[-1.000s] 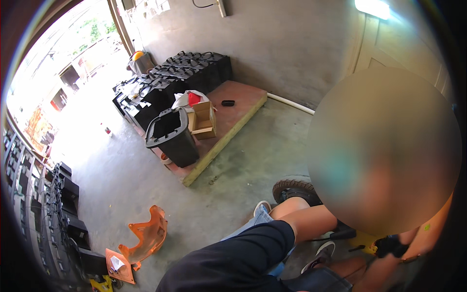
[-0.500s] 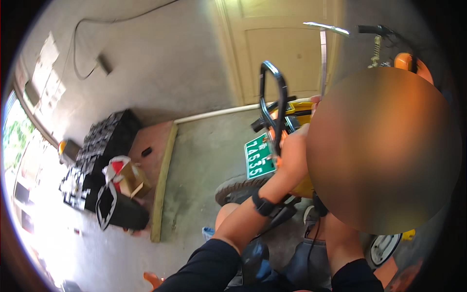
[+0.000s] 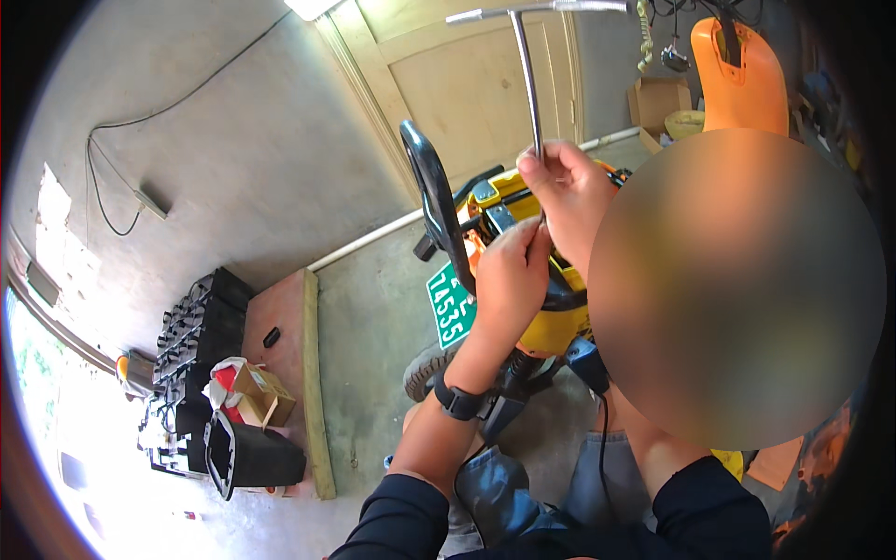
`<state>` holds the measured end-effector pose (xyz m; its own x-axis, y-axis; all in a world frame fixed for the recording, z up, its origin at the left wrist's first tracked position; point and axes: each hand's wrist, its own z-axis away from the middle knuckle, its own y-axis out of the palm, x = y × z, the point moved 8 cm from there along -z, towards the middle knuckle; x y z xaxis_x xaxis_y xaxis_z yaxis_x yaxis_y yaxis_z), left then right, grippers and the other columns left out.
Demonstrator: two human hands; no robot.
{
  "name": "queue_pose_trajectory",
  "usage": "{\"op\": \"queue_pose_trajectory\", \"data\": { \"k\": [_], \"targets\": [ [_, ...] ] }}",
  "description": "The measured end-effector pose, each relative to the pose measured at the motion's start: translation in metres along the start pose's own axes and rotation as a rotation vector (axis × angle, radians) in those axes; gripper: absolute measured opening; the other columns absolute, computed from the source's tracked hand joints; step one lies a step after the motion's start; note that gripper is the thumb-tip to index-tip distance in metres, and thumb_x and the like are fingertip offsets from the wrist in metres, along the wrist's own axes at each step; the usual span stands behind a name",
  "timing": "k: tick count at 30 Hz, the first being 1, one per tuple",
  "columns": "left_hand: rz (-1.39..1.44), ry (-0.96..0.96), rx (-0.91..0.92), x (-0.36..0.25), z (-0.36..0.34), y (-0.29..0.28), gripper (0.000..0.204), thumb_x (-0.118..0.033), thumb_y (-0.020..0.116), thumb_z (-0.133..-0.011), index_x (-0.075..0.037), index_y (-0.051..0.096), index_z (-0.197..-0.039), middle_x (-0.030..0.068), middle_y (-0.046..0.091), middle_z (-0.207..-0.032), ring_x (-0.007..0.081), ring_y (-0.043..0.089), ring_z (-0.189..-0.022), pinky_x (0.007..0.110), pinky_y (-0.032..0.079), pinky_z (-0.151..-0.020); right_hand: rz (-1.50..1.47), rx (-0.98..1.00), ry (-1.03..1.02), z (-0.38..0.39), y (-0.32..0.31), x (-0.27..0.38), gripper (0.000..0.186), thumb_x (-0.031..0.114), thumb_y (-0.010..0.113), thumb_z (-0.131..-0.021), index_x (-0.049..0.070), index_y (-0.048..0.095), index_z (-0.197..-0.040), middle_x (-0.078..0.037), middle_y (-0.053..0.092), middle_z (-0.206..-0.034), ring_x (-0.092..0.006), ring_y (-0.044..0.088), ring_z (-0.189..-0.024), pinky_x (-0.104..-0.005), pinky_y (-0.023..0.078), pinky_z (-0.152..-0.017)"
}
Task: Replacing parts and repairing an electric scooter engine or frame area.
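Note:
A silver T-handle tool (image 3: 526,75) stands over a yellow and black two-wheeled vehicle (image 3: 543,331). My right hand (image 3: 569,201) is closed around its shaft, thumb near the middle. Just below, my left hand (image 3: 509,275) has thumb and fingers closed on the shaft's lower end, hiding the tip. Beside my left hand are a black tubular bar (image 3: 434,191) and a green plate (image 3: 443,303). A round blurred patch covers much of the right side.
Behind are a cream door (image 3: 467,84) and grey wall. At left, stacked black batteries (image 3: 191,336), a cardboard box (image 3: 263,397) and a black bin (image 3: 257,462) are by a low red platform (image 3: 280,317). An orange panel (image 3: 742,93) hangs upper right.
Since a second ago the view has swung onto the vehicle, both hands now visible. Over the last half second, my right hand has come into clear view on the tool's shaft.

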<state>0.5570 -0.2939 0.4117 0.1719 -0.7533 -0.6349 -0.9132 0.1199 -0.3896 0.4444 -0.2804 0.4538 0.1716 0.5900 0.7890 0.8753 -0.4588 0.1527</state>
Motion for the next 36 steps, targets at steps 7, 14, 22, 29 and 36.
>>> {"op": "queue_pose_trajectory", "data": {
  "k": [7, 14, 22, 29, 36],
  "targets": [
    [0.020, -0.142, -0.019, 0.007, 0.000, -0.002, 0.021, -0.016, 0.066, -0.090, 0.003, 0.069, -0.098, 0.0070, 0.059, -0.062, 0.0101, 0.050, -0.055, 0.028, 0.041, -0.053, 0.051, 0.047, 0.071, 0.001, -0.007, 0.007, 0.022, 0.016, 0.068, -0.090, -0.003, 0.070, -0.101, -0.008, 0.071, -0.083, -0.0104, 0.064, -0.075, -0.0244, 0.050, -0.068],
    [-0.013, -0.347, 0.012, 0.015, -0.002, 0.003, 0.027, -0.022, 0.072, -0.087, 0.004, 0.068, -0.093, 0.0006, 0.050, -0.057, 0.0057, 0.040, -0.054, 0.026, 0.033, -0.049, -0.248, 0.216, 0.147, -0.007, -0.004, -0.009, 0.022, 0.012, 0.059, -0.096, -0.004, 0.068, -0.108, -0.004, 0.064, -0.080, -0.0099, 0.058, -0.073, -0.0231, 0.049, -0.067],
    [0.241, -0.213, 0.088, 0.020, -0.008, 0.009, 0.023, -0.015, 0.060, -0.096, 0.004, 0.066, -0.106, 0.0020, 0.065, -0.082, 0.0069, 0.051, -0.077, 0.025, 0.045, -0.071, -0.376, 0.271, 0.206, -0.004, 0.010, -0.011, 0.022, 0.018, 0.060, -0.096, -0.004, 0.059, -0.101, -0.004, 0.062, -0.083, -0.0110, 0.056, -0.072, -0.0250, 0.049, -0.066],
    [0.222, -0.193, 0.058, 0.023, -0.009, 0.008, 0.022, -0.017, 0.065, -0.092, 0.002, 0.068, -0.101, 0.0146, 0.064, -0.079, 0.0234, 0.060, -0.071, 0.033, 0.046, -0.067, 0.142, -0.045, 0.007, 0.000, -0.007, 0.009, 0.020, 0.016, 0.074, -0.083, -0.002, 0.068, -0.091, -0.011, 0.070, -0.076, -0.0153, 0.065, -0.068, -0.0278, 0.050, -0.065],
    [0.192, -0.267, 0.015, 0.015, -0.007, 0.001, 0.024, -0.020, 0.070, -0.089, 0.003, 0.070, -0.096, 0.0107, 0.062, -0.066, 0.0127, 0.050, -0.058, 0.030, 0.042, -0.056, 0.030, 0.058, 0.096, -0.005, -0.013, 0.003, 0.019, 0.010, 0.070, -0.086, -0.003, 0.071, -0.100, -0.008, 0.071, -0.081, -0.0106, 0.065, -0.074, -0.0239, 0.049, -0.065]
  ]
}}
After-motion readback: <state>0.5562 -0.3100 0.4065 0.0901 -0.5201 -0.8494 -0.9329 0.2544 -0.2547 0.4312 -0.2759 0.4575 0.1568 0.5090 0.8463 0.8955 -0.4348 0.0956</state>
